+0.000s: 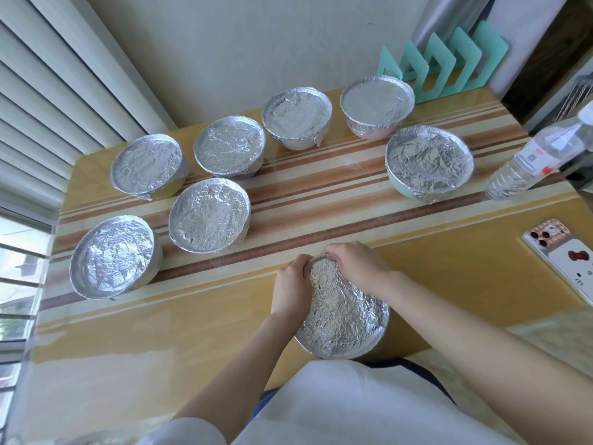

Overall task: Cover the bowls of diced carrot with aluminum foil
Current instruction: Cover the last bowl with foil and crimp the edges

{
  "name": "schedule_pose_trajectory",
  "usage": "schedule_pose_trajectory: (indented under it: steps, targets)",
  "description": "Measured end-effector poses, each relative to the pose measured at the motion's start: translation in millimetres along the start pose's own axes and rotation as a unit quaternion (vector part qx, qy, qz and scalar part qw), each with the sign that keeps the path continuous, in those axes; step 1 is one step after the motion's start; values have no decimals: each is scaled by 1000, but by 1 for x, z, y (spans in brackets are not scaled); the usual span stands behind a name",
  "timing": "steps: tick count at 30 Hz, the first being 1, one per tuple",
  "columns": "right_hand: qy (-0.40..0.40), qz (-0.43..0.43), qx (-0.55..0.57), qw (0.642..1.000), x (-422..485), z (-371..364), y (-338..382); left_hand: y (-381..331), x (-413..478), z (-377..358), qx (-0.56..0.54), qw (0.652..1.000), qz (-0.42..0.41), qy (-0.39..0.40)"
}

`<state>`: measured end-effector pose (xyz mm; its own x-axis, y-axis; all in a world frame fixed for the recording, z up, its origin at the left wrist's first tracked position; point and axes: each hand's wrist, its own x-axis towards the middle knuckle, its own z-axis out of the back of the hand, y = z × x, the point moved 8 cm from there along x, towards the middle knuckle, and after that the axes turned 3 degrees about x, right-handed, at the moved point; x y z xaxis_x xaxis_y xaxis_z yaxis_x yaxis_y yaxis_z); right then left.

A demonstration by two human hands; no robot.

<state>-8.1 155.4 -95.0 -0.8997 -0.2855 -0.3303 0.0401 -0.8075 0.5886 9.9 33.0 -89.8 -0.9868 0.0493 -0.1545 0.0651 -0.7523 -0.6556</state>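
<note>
Before seven covered bowls (pixel 210 215), left hand (pixel 290 289) and right hand (pixel 356 268) pinch the foil (pixel 340 319).

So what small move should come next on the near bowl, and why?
Probably slide the left hand and right hand apart round the rim of the bowl, pressing the foil down its sides. Both pinch the foil at the far edge only; the seven other bowls have foil folded down over their rims.

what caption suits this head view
Left hand and right hand pinch foil onto the near bowl; seven covered bowls behind.
</note>
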Motion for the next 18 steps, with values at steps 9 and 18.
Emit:
schedule_pose_trajectory:
  steps: [9, 18]
  targets:
    - [-15, 9, 14, 1000, -2, 3, -2, 0, 1, -3, 5, 1000, 3, 3]
    - [-35, -29, 147, 988, -6, 0, -23, -2, 1, -6, 27, 1000, -2, 13]
